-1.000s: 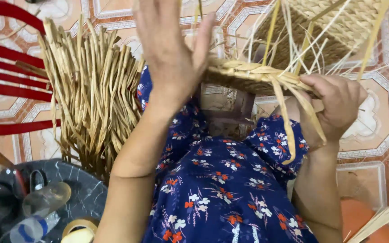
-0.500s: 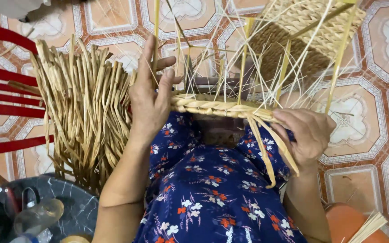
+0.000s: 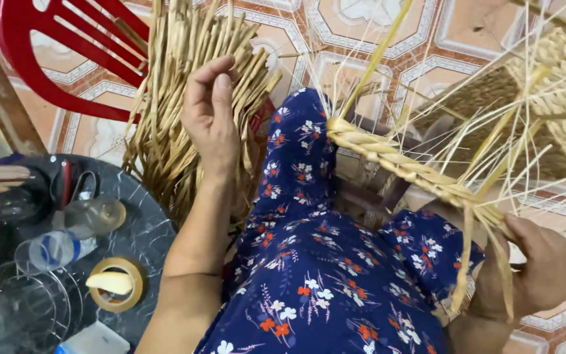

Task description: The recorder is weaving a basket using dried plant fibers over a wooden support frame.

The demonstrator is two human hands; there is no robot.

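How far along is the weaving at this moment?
Done: a plaited rim runs across the basket frame, with woven wall behind it. In hand: the right hand grips the rim's end strands; the left hand reaches into the straw bundle. Left: many loose strands stick out unwoven.
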